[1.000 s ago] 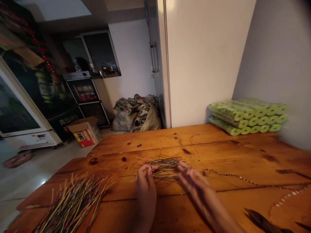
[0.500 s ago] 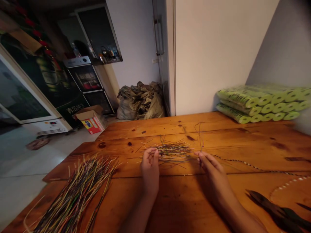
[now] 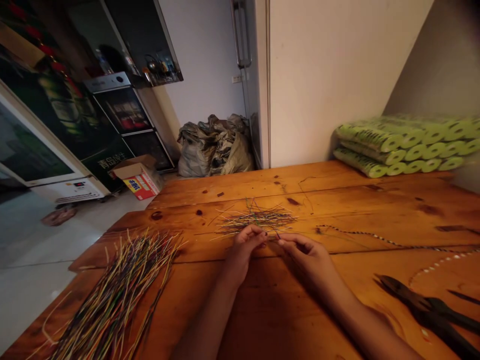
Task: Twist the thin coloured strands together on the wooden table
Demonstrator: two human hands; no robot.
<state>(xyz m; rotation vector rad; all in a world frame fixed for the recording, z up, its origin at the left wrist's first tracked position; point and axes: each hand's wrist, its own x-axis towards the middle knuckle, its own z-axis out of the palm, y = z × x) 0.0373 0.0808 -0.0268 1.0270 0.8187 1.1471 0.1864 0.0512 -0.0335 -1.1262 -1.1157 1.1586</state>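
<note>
My right hand [image 3: 305, 248] pinches a thin dark wire [image 3: 277, 233] between thumb and fingers, and the wire points up and left. Close beside it, my left hand [image 3: 247, 247] has its thumb and fingers pressed together; what lies in that pinch is too small to make out. Just beyond both hands spreads a loose pile of short coloured wires [image 3: 258, 218] on the wooden table [image 3: 258, 310]. A larger bundle of long coloured wires [image 3: 116, 290] lies at the left. To the right, a twisted dark-and-light cord [image 3: 369, 235] runs across the boards.
Dark-handled pliers [image 3: 420, 305] lie at the lower right, near a string of pale beads [image 3: 437, 265]. Green wrapped rolls [image 3: 405, 145] are stacked at the back right. Beyond the table are a cardboard box [image 3: 138, 177] and grey sacks [image 3: 215, 147] on the floor.
My hands have come closer together, the right moving left and the left moving slightly right. The wire in the right hand has swung from near upright to a left slant. The view has tipped slightly downward.
</note>
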